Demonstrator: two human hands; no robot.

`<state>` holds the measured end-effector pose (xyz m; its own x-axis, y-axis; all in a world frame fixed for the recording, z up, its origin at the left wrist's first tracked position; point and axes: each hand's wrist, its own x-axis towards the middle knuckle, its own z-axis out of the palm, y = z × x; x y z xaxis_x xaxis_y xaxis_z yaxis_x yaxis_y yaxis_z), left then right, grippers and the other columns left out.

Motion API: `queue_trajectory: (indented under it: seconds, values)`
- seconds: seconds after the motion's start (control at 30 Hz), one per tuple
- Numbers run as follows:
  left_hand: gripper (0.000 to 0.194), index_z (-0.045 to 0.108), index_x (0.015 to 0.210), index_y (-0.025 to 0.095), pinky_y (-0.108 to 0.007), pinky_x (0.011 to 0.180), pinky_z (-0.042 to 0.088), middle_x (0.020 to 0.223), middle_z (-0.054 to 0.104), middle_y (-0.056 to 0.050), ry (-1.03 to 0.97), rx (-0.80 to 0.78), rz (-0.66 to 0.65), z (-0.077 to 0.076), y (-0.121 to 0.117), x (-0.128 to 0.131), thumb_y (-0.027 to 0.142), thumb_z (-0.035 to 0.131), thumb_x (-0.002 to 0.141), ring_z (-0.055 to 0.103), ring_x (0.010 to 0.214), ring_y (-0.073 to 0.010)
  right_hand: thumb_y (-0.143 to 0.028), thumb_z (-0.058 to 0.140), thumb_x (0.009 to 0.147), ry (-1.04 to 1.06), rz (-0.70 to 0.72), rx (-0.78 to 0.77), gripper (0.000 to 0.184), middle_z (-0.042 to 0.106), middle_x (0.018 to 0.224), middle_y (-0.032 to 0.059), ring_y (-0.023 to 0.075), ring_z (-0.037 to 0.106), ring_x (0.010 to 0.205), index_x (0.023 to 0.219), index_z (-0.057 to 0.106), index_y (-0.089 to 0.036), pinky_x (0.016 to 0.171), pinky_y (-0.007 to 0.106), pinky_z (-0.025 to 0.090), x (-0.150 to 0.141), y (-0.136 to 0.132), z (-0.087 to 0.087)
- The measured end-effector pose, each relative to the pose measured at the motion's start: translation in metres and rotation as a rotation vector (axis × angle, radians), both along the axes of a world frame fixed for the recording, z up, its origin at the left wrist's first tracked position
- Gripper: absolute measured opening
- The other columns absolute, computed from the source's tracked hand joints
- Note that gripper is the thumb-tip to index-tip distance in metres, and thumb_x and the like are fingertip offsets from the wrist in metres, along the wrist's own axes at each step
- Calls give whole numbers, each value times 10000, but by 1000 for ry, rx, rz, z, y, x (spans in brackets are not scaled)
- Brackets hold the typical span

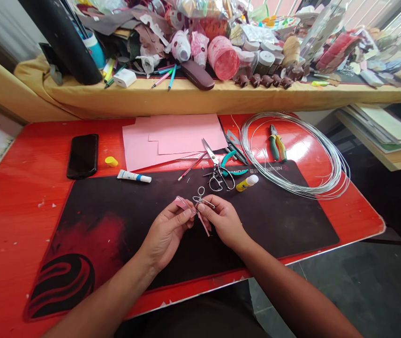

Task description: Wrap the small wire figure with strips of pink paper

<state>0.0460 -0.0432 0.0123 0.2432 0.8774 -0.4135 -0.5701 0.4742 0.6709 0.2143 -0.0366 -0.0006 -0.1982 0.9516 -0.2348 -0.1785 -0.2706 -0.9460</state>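
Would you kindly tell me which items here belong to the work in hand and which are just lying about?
In use: left hand holding pink paper strip; right hand holding looped wire; wire coil; pliers; scissors; pink paper sheets.
Lying about: phone; white squeeze tube; pens.

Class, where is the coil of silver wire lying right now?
In the head view, the wire coil lies at the right of the red desk, around the green-handled pliers, with a glue stick at its left.

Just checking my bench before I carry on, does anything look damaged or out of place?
Yes, the red desk's front edge looks chipped, with jagged white patches showing through. A small yellow piece also lies on its own beside the phone.
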Motion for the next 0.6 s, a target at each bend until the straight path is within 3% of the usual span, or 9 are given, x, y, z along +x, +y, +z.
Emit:
queue_trajectory:
  seconds: [0.3,0.6]
  values:
    - [257,751,890,182,-284,801,506,896,655,-9,148,-10,126,10,-8,14,318,913,745,584,834,-152,-551,788,886,-101,-23,64,361,592,688,-29,124,501,561,853,675,-210,519,248,438,-5,-5,4]
    - [232,689,819,188,-278,811,507,899,632,4,245,49,207,7,-13,22,312,878,768,578,837,-145,-494,745,929,-222,-35,152,292,618,732,1,158,537,633,863,700,-214,565,268,453,-6,-8,0]
